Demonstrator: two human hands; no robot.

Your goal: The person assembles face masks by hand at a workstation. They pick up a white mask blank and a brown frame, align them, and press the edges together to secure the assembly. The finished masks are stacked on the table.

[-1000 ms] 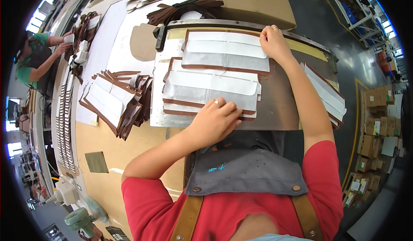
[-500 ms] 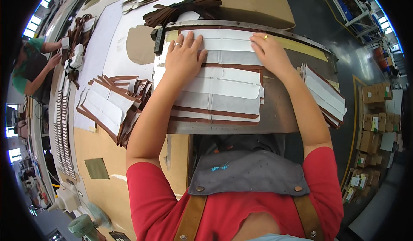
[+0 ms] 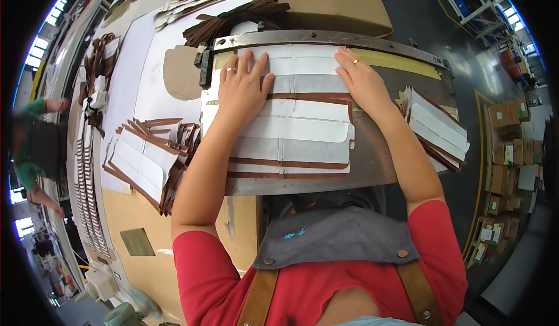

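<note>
Flat on a metal plate (image 3: 375,157) lies a brown panel with a white and grey backing (image 3: 305,65), its far edge along a raised metal bar (image 3: 326,37). My left hand (image 3: 241,93) rests on the panel's left end with the fingers spread. At its right end my right hand (image 3: 364,84) lies with fingers stretched out, the tips on the white backing. Closer to me, a small pile of similar panels (image 3: 291,122) overlaps on the plate between my forearms. Neither hand grips anything.
More panels are piled on the left (image 3: 140,163) and at the plate's right edge (image 3: 434,125). Brown strips (image 3: 224,22) and a cardboard box (image 3: 343,6) sit beyond the bar. A black clamp-like block (image 3: 206,67) stands at the bar's left end. Another person (image 3: 38,145) is at far left.
Both hands stay on the panel; my left fingers are spread a little wider. The view has shifted slightly. The person at far left has turned and lowered an arm.
</note>
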